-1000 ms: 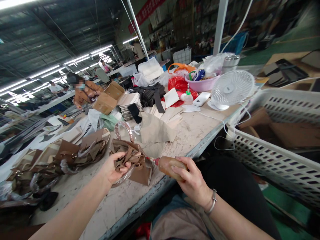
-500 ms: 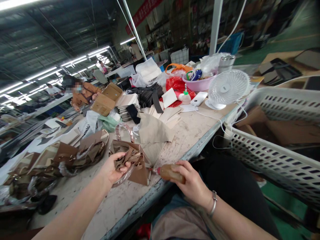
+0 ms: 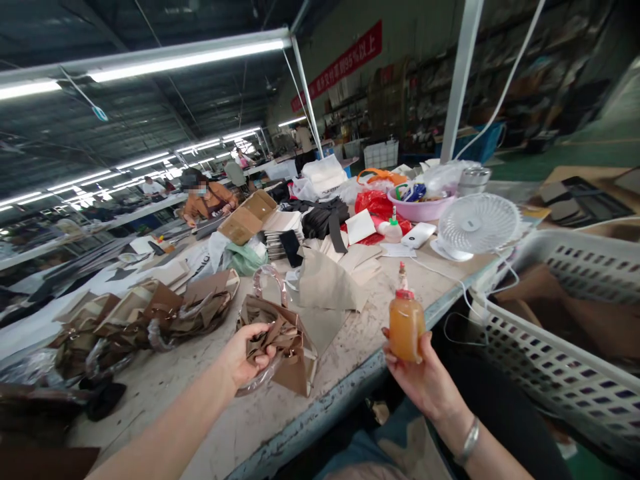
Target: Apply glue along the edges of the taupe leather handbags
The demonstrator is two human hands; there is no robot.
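My left hand (image 3: pixel 246 353) is closed on a bunch of brown leather pieces (image 3: pixel 274 337) that lie in clear plastic near the front edge of the worktable (image 3: pixel 220 420). My right hand (image 3: pixel 425 377) grips a small squeeze bottle of amber glue (image 3: pixel 406 320), held upright with its red-capped nozzle pointing up, just off the table's edge. Beige fabric sheets (image 3: pixel 325 283) lie behind the brown pieces.
More brown pieces in plastic (image 3: pixel 140 317) are heaped at the left. A white desk fan (image 3: pixel 477 227), a pink basin (image 3: pixel 420 207), a cardboard box (image 3: pixel 247 217) and black straps (image 3: pixel 325 217) stand farther back. A white slotted crate (image 3: pixel 560 333) sits at the right. A co-worker (image 3: pixel 205 197) sits at the far side.
My right hand has lifted the glue bottle from lying sideways near the brown pieces to upright and farther right. The left hand keeps its hold. The camera has tilted up.
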